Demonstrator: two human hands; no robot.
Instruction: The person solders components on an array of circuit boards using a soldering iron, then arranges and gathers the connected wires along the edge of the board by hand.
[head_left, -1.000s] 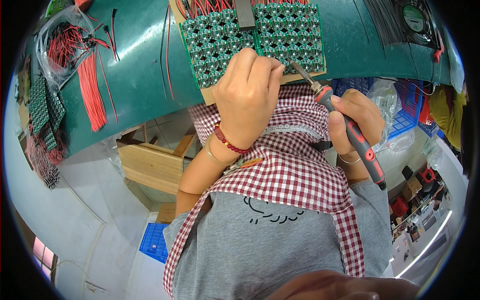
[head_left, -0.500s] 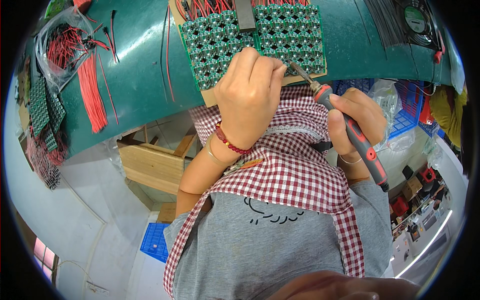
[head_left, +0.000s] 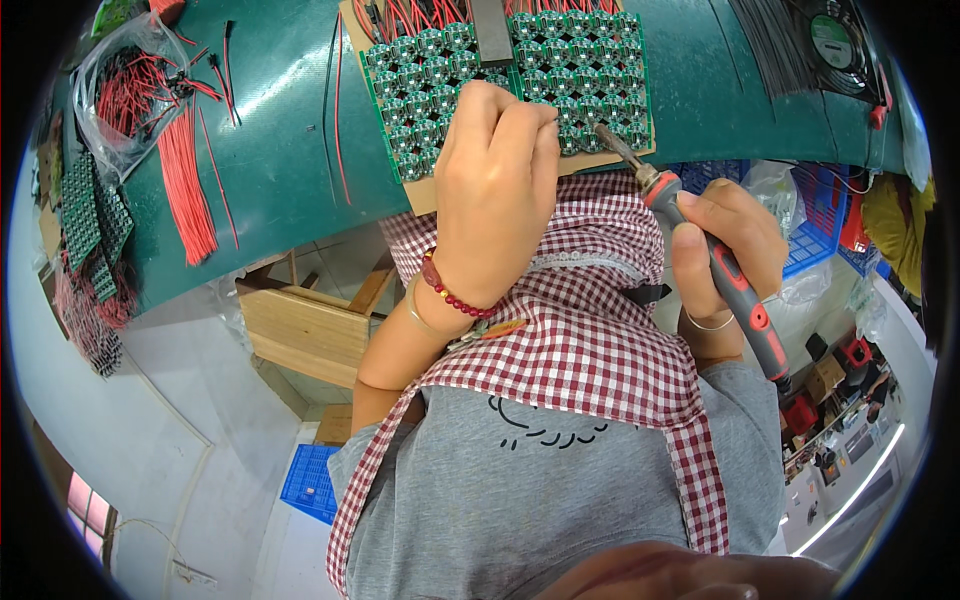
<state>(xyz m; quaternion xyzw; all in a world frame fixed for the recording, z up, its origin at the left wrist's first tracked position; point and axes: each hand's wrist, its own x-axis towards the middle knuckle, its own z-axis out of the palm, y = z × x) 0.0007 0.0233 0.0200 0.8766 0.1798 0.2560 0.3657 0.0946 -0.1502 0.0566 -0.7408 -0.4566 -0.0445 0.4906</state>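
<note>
My right hand (head_left: 738, 235) grips a grey and red soldering iron (head_left: 742, 292), its metal tip pointing up and left over the lower right part of a green circuit board panel (head_left: 600, 75). Over the middle of the panels, my left hand (head_left: 495, 190) is closed in a pinch, and whatever its fingertips hold is hidden. A second green panel (head_left: 405, 110) lies alongside on the left, partly covered by that hand. Both rest on brown cardboard (head_left: 422, 195). A dark grey bar (head_left: 491, 35) lies across the top where the panels meet, beside red wires (head_left: 425, 14).
On the green table (head_left: 275, 130), a bundle of red wires (head_left: 186, 190) and a clear bag of wired connectors (head_left: 130, 85) sit at left. More circuit panels (head_left: 80, 210) hang by the left edge. Black wires (head_left: 770, 45) and a dark fan-like device (head_left: 835, 40) are at right.
My right hand and the soldering iron have shifted right and slightly down, with the tip farther from my left fingers. My left hand has moved slightly up and left, still pinched.
</note>
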